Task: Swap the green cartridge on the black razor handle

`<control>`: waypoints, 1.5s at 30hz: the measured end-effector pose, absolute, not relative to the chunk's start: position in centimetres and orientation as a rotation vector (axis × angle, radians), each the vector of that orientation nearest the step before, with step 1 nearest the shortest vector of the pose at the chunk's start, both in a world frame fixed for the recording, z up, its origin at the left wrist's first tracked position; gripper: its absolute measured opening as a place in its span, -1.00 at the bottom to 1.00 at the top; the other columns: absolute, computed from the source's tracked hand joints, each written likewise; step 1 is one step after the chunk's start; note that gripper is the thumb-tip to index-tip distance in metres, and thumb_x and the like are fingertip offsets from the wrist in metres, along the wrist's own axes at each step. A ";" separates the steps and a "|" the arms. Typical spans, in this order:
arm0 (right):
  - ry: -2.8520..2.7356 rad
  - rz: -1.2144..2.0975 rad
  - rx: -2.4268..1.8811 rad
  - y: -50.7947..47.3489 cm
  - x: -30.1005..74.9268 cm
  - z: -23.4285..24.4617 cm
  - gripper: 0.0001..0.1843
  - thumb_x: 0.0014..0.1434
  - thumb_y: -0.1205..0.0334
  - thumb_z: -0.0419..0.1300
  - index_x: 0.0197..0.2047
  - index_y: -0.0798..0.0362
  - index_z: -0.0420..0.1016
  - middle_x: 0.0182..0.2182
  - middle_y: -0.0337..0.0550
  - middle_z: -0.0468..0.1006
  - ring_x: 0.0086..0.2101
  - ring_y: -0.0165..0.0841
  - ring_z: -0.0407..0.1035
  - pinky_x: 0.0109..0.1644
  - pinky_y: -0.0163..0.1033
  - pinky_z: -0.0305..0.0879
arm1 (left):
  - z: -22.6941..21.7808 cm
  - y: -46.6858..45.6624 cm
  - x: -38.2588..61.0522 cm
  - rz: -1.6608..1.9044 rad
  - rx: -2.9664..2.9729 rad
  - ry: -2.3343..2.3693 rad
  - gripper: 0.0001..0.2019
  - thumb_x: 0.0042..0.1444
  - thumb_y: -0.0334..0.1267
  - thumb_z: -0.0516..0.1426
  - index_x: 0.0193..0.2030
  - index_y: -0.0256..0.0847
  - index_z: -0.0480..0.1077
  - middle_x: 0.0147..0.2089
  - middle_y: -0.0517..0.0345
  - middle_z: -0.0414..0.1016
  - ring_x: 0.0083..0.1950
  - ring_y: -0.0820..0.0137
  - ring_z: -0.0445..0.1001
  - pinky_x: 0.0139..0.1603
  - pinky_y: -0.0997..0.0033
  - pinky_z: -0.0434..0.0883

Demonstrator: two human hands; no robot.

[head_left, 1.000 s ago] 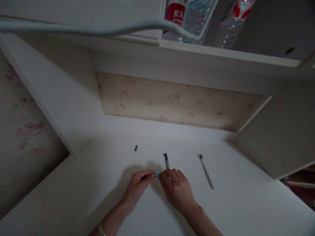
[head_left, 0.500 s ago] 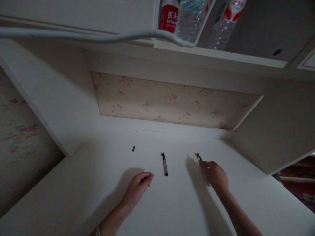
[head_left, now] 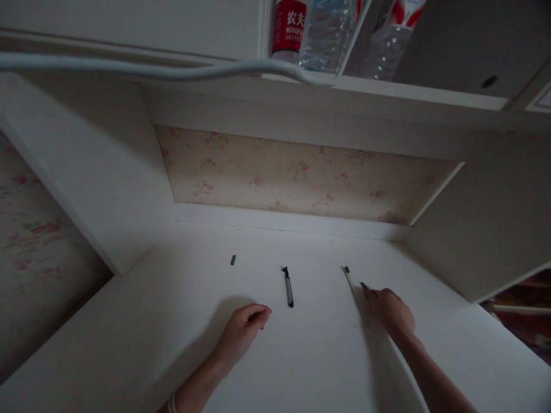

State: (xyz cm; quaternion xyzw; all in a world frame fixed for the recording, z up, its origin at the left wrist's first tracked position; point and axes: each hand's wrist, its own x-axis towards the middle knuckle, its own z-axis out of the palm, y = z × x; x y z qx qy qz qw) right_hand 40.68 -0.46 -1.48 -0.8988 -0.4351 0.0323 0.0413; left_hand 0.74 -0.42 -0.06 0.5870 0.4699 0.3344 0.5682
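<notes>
My left hand [head_left: 244, 331] hovers low over the white desk [head_left: 301, 355], its fingers curled closed with nothing showing in them. Just beyond it lies a slim black pen-like item [head_left: 288, 288] with a pale middle and a bent top end. My right hand [head_left: 392, 311] pinches a thin dark pen-like stick [head_left: 367, 289]; most of it is hidden by the fingers. Beside that hand, a long thin pale stick [head_left: 353, 290] with a dark tip lies on the desk. Farther back on the left is a small dark green strip [head_left: 233, 260].
Above the desk, a shelf [head_left: 422, 98] holds plastic bottles [head_left: 289, 31]. A pale cable [head_left: 172, 70] runs across in front of the shelf. Side panels [head_left: 99, 172] close in the desk left and right, and a flowered wall [head_left: 275, 172] stands behind it.
My right hand has moved right with the dark stick, away from the pale stick, which now shows more fully. My left hand has stayed nearly still.
</notes>
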 end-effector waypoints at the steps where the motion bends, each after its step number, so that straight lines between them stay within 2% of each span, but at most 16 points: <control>1: -1.332 0.103 -2.751 -0.5 40.7 -1.4 -0.40 0.18 -0.18 -0.09 -0.13 0.13 0.52 -0.20 0.23 0.55 -0.22 0.02 0.47 -0.28 -0.09 0.35 | -0.1 -0.4 0.7 0.787 1.379 1.105 -0.61 0.07 0.04 0.07 -0.30 -0.28 0.47 -0.51 0.25 0.24 -0.50 0.49 0.13 -0.48 0.48 0.07; 13: -1.306 0.104 -2.723 -0.8 40.5 -1.6 -0.45 0.16 -0.14 -0.07 -0.11 0.07 0.54 -0.19 0.19 0.56 -0.20 0.02 0.46 -0.27 -0.08 0.35 | 0.2 -0.5 0.8 0.796 1.362 1.113 -0.57 0.03 0.09 0.08 -0.29 -0.29 0.48 -0.52 0.23 0.26 -0.51 0.48 0.14 -0.49 0.48 0.07; 18: -1.288 0.091 -2.726 -0.6 40.6 -1.8 -0.42 0.18 -0.14 -0.11 -0.12 0.10 0.55 -0.19 0.21 0.56 -0.20 0.03 0.47 -0.28 -0.09 0.35 | 0.1 -0.4 0.8 0.785 1.367 1.111 -0.57 0.03 0.08 0.09 -0.26 -0.29 0.49 -0.52 0.24 0.25 -0.51 0.48 0.14 -0.50 0.48 0.07; 27: -1.291 0.089 -2.710 -0.9 40.4 -1.3 -0.49 0.16 -0.13 -0.03 -0.11 0.02 0.57 -0.25 0.14 0.58 -0.26 -0.06 0.49 -0.30 -0.15 0.34 | -0.1 -0.4 0.9 0.783 1.385 1.106 -0.57 0.04 0.08 0.07 -0.30 -0.30 0.49 -0.52 0.22 0.25 -0.51 0.48 0.13 -0.51 0.49 0.06; 36: -1.359 0.103 -2.696 -0.9 40.9 -1.7 -0.44 0.18 -0.17 -0.08 -0.15 0.08 0.54 -0.22 0.14 0.56 -0.22 -0.04 0.47 -0.31 -0.16 0.30 | 0.4 -0.5 0.8 0.772 1.361 1.112 -0.63 0.05 0.02 0.08 -0.31 -0.29 0.48 -0.52 0.22 0.24 -0.52 0.49 0.11 -0.52 0.48 0.03; 41: -1.480 0.069 -2.638 -1.2 40.9 -1.7 -0.51 0.24 -0.08 -0.11 -0.16 0.00 0.55 -0.18 0.02 0.54 -0.23 -0.12 0.45 -0.30 -0.21 0.26 | 0.5 -0.6 0.8 0.769 1.369 1.120 -0.62 0.06 0.04 0.08 -0.36 -0.30 0.46 -0.52 0.24 0.21 -0.51 0.49 0.10 -0.50 0.47 0.04; 45: -1.463 -0.012 -2.508 -1.9 40.4 -1.5 -0.54 0.24 -0.09 -0.10 -0.18 -0.09 0.56 -0.12 -0.12 0.52 -0.26 -0.21 0.45 -0.31 -0.25 0.23 | 0.8 -0.6 0.8 0.760 1.381 1.133 -0.63 0.06 0.03 0.07 -0.36 -0.30 0.45 -0.51 0.23 0.23 -0.50 0.48 0.13 -0.49 0.48 0.06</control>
